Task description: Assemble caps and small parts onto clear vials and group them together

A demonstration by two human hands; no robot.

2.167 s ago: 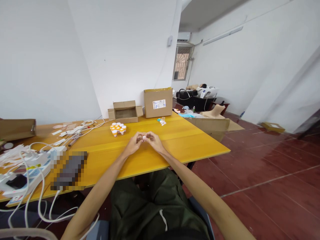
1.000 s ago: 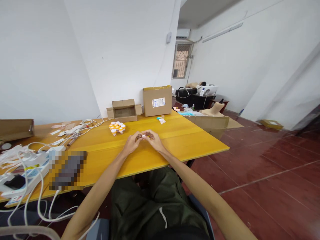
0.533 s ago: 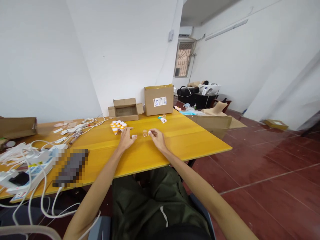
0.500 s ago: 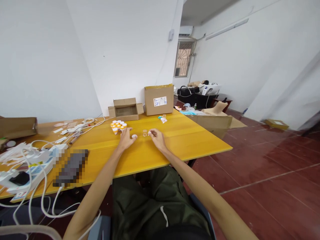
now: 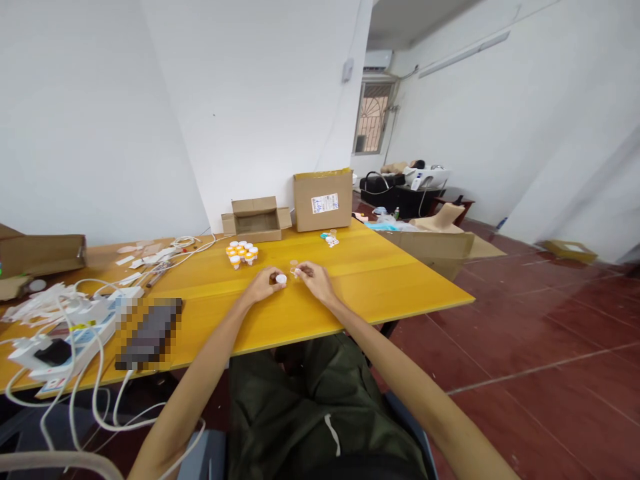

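Both my hands rest on the yellow table [image 5: 380, 280] near its middle. My left hand [image 5: 264, 283] is curled, its fingertips pinching a small white cap [image 5: 281, 279]. My right hand [image 5: 313, 279] is closed in a pinch on a tiny pale piece [image 5: 298, 271] that I cannot make out. A small clear ring-like part [image 5: 293, 263] lies on the table just beyond the fingers. A cluster of small orange vials with white caps [image 5: 241, 252] stands a little farther back on the left.
Two cardboard boxes stand at the table's far edge, an open low one [image 5: 257, 219] and a taller one [image 5: 323, 199]. White cables and a power strip [image 5: 65, 320] crowd the left end. A few small items [image 5: 330, 238] lie near the tall box. Red tiled floor [image 5: 525, 333] lies to the right.
My hands were joined on one small piece, then parted and reached forward onto the table. Now they are drawn back closer together, the left holding the white cap. The camera shifted slightly.
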